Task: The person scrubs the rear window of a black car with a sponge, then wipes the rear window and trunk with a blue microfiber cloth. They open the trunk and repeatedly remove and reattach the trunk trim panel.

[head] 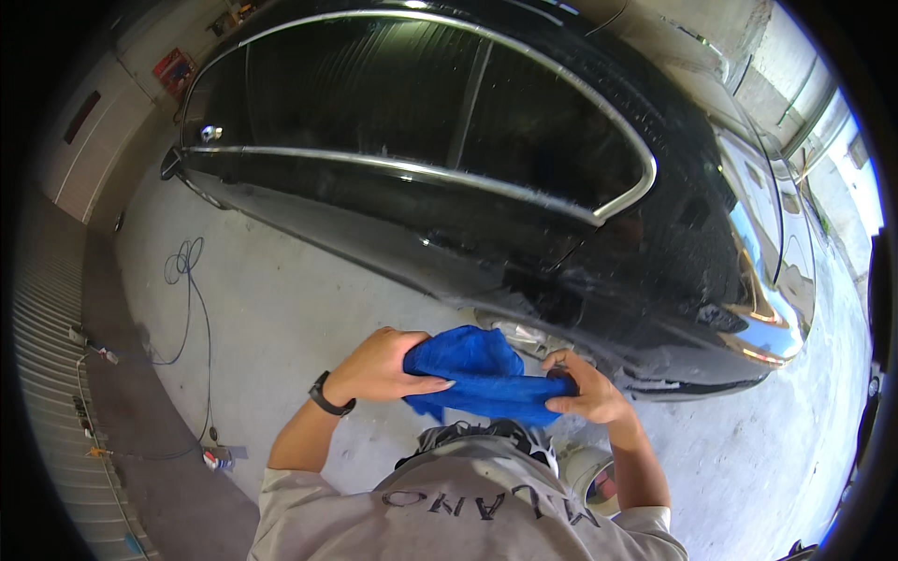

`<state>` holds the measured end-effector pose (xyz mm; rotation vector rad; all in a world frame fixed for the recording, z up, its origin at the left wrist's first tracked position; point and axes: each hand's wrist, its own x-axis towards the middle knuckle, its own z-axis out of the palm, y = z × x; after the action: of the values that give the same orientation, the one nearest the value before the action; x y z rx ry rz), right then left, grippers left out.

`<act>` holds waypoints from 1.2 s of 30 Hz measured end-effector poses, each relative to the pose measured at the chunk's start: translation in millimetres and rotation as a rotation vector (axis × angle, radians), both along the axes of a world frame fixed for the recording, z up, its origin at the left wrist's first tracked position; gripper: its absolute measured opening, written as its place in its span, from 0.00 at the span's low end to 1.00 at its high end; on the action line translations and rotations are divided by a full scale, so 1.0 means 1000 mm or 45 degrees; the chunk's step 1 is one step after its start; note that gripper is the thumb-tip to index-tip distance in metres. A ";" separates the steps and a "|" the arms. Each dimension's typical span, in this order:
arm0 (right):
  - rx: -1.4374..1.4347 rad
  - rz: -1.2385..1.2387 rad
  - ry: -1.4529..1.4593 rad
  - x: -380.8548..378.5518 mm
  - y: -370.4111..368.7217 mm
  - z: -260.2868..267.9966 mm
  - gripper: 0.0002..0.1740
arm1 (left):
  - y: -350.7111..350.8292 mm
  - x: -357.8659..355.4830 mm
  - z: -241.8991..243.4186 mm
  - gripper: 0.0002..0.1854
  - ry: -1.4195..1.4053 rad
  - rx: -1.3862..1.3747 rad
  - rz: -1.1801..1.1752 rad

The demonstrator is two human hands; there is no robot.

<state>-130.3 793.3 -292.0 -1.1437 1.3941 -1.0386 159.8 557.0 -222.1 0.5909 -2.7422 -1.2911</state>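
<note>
Both hands hold a folded blue cloth (484,379) in front of my body, at about waist height. My left hand (382,368) grips its left end, thumb on top, with a black band on that wrist. At the right end, my right hand (586,389) pinches the cloth between thumb and fingers. Beyond the hands stands a glossy black car (491,259), with a chrome strip (393,165) around its dark side windows (365,91). Part of the car's wheel (523,333) shows just past the cloth, which hides the rest.
A white bucket (586,470) with something reddish inside stands on the concrete floor (295,301) by my right side. A thin cable (209,343) lies looped on the floor at left, near a corrugated metal wall (49,336). A red object (174,72) sits at far left.
</note>
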 end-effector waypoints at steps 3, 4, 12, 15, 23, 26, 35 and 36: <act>-0.062 0.076 0.438 -0.065 -0.023 0.051 0.22 | -0.038 -0.034 0.043 0.33 -0.135 -0.417 -0.049; -0.102 0.015 0.596 -0.086 -0.033 0.071 0.16 | -0.053 -0.040 0.064 0.37 -0.294 -0.397 0.010; -0.811 -0.720 1.421 -0.228 -0.170 0.267 0.15 | -0.257 -0.133 0.261 0.15 0.274 -1.077 0.099; -0.871 -1.368 1.722 -0.241 -0.229 0.269 0.28 | -0.290 -0.198 0.233 0.24 0.870 -1.886 0.925; -0.101 -1.662 1.533 -0.198 -0.370 0.169 0.49 | -0.321 -0.339 0.108 0.29 1.090 -1.552 0.365; 0.007 -1.599 1.731 -0.174 -0.415 0.195 0.49 | -0.380 -0.318 0.141 0.28 1.177 -1.556 0.183; -0.686 -0.985 2.096 -0.036 -0.668 0.249 0.43 | -0.622 -0.184 0.182 0.23 1.032 -1.659 0.351; -0.681 -0.991 2.129 -0.017 -0.700 0.253 0.42 | -0.648 -0.171 0.183 0.23 0.931 -1.585 0.435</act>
<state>-147.1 93.6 -38.7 -2.1163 3.1642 -0.8785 -11.3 -91.1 -39.3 0.3034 -2.0719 0.3297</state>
